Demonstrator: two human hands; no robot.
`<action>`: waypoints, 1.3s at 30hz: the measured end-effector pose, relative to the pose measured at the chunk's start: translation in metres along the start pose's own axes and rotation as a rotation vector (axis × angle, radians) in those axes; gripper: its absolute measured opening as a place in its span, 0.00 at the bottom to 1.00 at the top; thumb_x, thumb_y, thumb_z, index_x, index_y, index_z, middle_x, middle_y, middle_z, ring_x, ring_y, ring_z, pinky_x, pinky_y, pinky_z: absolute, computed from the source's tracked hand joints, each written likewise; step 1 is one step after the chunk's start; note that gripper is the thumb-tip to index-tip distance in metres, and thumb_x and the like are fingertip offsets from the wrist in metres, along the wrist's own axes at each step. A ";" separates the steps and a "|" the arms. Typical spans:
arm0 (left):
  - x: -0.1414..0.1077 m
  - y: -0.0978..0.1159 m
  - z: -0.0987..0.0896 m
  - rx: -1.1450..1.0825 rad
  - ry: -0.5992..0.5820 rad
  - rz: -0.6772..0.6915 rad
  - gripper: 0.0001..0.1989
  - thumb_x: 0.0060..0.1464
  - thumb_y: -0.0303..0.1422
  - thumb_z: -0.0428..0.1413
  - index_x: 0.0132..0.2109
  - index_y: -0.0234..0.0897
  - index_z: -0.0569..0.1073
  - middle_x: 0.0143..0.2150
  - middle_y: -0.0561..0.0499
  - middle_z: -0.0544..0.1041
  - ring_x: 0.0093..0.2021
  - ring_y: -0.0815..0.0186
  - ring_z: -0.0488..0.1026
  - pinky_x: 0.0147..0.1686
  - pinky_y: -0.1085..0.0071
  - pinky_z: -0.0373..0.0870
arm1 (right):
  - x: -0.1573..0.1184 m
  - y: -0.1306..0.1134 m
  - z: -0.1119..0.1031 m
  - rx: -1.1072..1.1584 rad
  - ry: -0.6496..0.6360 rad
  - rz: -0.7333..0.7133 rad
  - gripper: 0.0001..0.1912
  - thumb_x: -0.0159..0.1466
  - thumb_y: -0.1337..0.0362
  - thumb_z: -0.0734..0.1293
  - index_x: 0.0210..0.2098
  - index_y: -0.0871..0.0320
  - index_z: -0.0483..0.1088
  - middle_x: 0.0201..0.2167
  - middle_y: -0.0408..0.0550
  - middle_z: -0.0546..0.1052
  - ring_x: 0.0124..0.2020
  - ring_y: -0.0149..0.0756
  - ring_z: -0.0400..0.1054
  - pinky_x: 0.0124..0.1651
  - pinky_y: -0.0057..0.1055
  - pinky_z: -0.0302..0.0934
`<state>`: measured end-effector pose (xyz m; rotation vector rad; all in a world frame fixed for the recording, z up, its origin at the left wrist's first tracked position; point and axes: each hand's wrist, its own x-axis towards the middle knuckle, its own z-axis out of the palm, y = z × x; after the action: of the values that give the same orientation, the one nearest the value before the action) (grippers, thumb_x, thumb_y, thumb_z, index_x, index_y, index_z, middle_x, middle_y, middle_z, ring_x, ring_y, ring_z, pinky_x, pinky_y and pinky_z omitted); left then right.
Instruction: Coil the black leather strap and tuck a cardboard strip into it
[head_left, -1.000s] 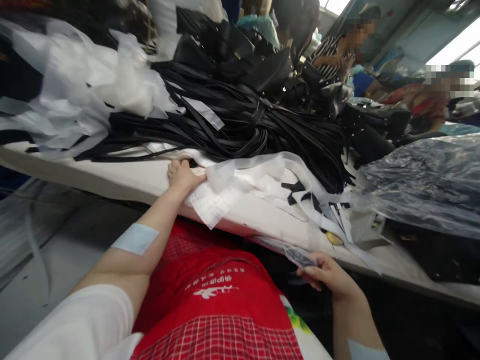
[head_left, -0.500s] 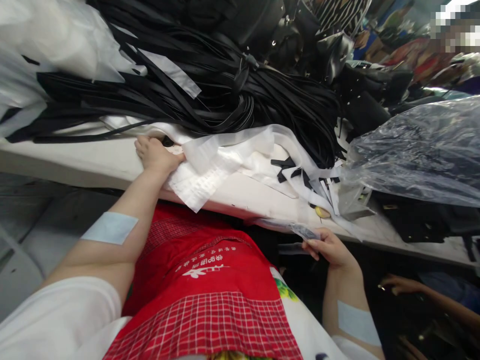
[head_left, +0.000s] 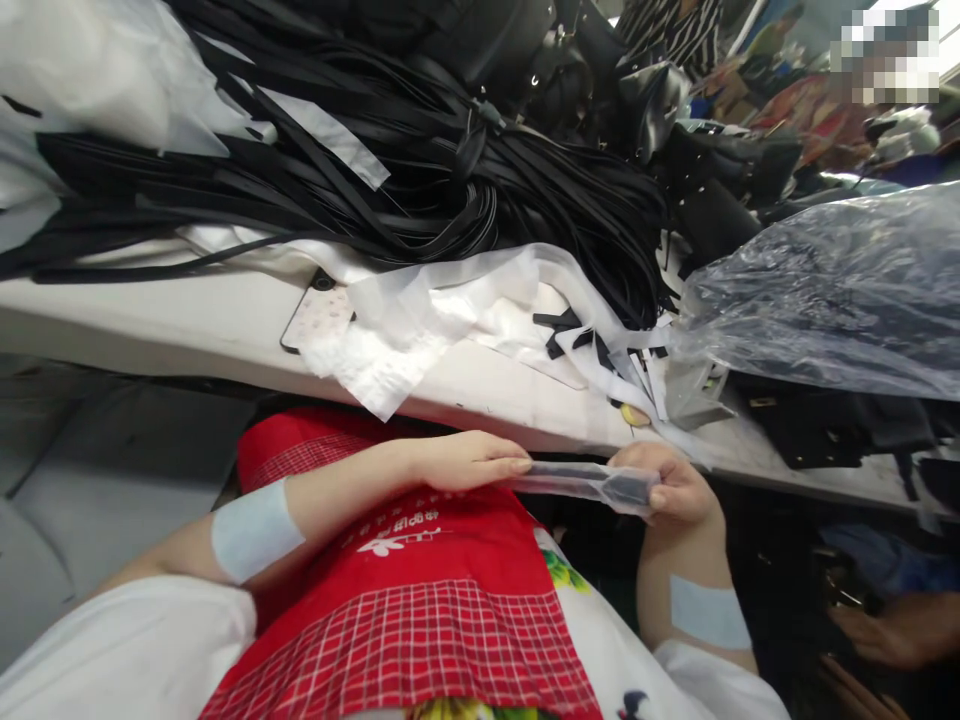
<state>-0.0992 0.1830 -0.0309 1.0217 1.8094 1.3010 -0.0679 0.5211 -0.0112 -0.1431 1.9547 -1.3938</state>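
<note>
A narrow translucent plastic strip (head_left: 577,482) is stretched between my hands in front of the red apron (head_left: 435,510), just below the table edge. My left hand (head_left: 472,462) pinches its left end between thumb and fingers. At the strip's other end, my right hand (head_left: 675,485) closes around it, and the plastic looks doubled and darker there. On the table edge above my left hand lies a crumpled white sheet (head_left: 390,365), partly covering a phone in a speckled case (head_left: 319,315).
Bundled black straps (head_left: 420,190) fill the table's far side. White strips and black offcuts (head_left: 562,335) lie nearer. A clear plastic bag (head_left: 832,300) bulges at right, above black leather pieces (head_left: 832,425). Another person's hand (head_left: 892,625) shows at lower right.
My left hand has left the table and white sheet, moving right and down to grip the plastic strip. The phone is now uncovered. My right hand still holds the strip, now drawn out level.
</note>
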 end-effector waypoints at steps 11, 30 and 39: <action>-0.002 -0.026 -0.024 -0.421 -0.284 -0.253 0.22 0.55 0.53 0.55 0.33 0.36 0.75 0.19 0.55 0.71 0.18 0.70 0.63 0.19 0.76 0.61 | 0.029 -0.011 0.013 0.014 -0.401 0.249 0.31 0.60 0.44 0.68 0.49 0.65 0.71 0.24 0.48 0.77 0.21 0.29 0.68 0.23 0.23 0.61; -0.032 -0.016 -0.048 -0.883 -0.345 -0.437 0.16 0.58 0.42 0.57 0.33 0.33 0.78 0.14 0.58 0.59 0.12 0.75 0.50 0.16 0.76 0.63 | 0.042 0.004 0.013 -0.215 -0.184 -0.051 0.19 0.55 0.52 0.74 0.34 0.62 0.73 0.25 0.41 0.72 0.25 0.28 0.63 0.28 0.23 0.56; 0.105 0.034 -0.011 -0.508 0.551 0.092 0.14 0.60 0.40 0.51 0.48 0.37 0.72 0.49 0.43 0.76 0.54 0.57 0.70 0.58 0.60 0.63 | 0.066 -0.048 0.081 0.101 -0.255 -0.420 0.19 0.67 0.53 0.62 0.36 0.62 0.76 0.19 0.39 0.66 0.19 0.25 0.59 0.24 0.23 0.55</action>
<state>-0.1504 0.2781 -0.0031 0.4956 1.6612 2.1138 -0.0818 0.4074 -0.0149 -0.6821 1.6979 -1.6423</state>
